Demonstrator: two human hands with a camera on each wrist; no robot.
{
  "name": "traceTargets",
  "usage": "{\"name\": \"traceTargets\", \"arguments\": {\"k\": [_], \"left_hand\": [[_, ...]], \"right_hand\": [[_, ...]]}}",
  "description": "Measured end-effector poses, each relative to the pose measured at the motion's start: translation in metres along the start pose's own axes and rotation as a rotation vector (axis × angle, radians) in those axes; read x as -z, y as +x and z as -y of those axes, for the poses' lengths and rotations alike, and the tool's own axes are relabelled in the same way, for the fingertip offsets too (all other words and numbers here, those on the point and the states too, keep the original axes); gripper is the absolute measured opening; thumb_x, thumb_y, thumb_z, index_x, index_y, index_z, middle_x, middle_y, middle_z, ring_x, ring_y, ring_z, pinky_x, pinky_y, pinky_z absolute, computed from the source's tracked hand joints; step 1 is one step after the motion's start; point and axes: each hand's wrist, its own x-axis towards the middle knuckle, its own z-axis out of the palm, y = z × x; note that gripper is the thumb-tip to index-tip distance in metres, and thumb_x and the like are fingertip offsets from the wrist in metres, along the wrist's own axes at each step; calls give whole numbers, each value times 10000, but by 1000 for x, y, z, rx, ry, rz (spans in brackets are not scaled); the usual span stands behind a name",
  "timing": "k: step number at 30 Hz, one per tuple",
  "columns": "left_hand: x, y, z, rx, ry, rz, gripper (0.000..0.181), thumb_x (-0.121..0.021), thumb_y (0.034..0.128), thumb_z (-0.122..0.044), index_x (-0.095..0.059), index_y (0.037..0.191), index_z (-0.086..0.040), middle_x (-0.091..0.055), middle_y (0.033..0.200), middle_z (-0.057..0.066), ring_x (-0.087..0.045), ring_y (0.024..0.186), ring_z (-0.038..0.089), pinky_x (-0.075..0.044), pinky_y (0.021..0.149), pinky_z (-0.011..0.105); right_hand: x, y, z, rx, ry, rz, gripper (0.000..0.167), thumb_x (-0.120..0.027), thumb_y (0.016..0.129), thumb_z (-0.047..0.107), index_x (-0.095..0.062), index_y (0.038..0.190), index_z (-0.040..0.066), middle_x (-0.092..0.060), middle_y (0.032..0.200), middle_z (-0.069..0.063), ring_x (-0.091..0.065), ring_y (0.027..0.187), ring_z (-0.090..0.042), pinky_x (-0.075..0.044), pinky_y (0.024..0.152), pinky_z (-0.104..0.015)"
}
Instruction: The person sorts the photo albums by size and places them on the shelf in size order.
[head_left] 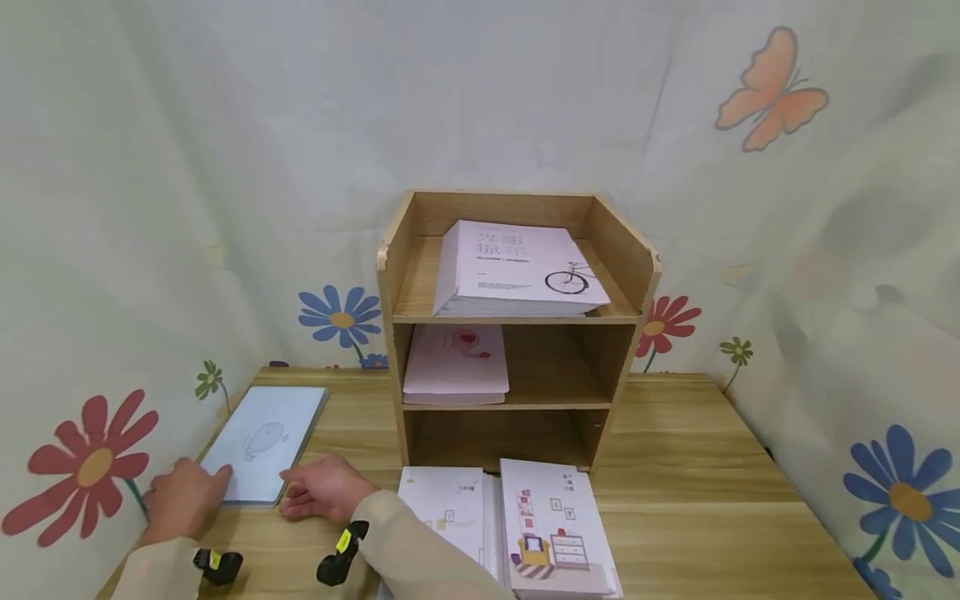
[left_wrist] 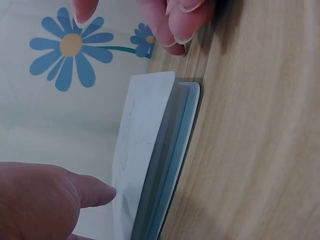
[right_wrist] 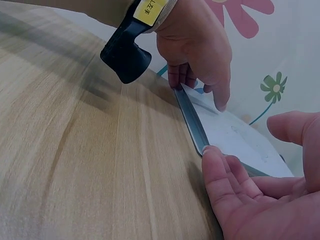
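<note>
Notebook (head_left: 264, 442): pale blue with a whale drawn on the cover, on the far left part of the bench (head_left: 712, 475), set at a slant; the left wrist view shows its cover gaping a little along the near side.
Left grip (head_left: 182, 497): loosely open at the notebook's near left corner, thumb straight out over the cover, fingertips at the edge; no firm pinch shows.
Right grip (head_left: 327, 487): open, fingers loosely bent with fingertips (right_wrist: 209, 151) at the near right corner, thumb raised well apart from the cover; nothing is held.
Shelf (head_left: 558, 367): in the middle at the far side, a thick book (head_left: 525, 262) on its top and a pink booklet (head_left: 455, 367) at the left of its middle compartment.
Other books: a left book (head_left: 442, 500) and a right book (head_left: 555, 525) lie side by side on the near bench, before the bottom compartment.
Step in hand: probably settling or taking hold of the notebook by its two near corners.
Next move: if it is to be lifted, it seems to call for both thumbs down on the cover and fingers under the bottom edge, taking cover and pages together so the gape does not widen.
</note>
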Motion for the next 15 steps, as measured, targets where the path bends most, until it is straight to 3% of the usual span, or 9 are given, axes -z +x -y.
{"name": "traceTargets", "arguments": {"k": [8, 15], "left_hand": [[3, 1, 0, -26, 1, 5, 696, -521, 1006, -362, -363, 1245, 273, -453, 1170, 477, -440, 1120, 595, -389, 1030, 671], [0, 2, 3, -3, -18, 16, 709, -528, 1004, -374, -351, 1267, 260, -444, 1181, 459, -436, 1100, 574, -409, 1026, 668]], "right_hand": [[-2, 3, 2, -50, 78, 33, 172, -742, 929, 136, -664, 1011, 7, -712, 1008, -234, -752, 863, -320, -627, 894, -438], [-6, 2, 1, -96, 155, 63, 164, -717, 947, 135, -660, 1071, 44, -703, 1032, -231, -728, 877, -319, -599, 960, -476]]}}
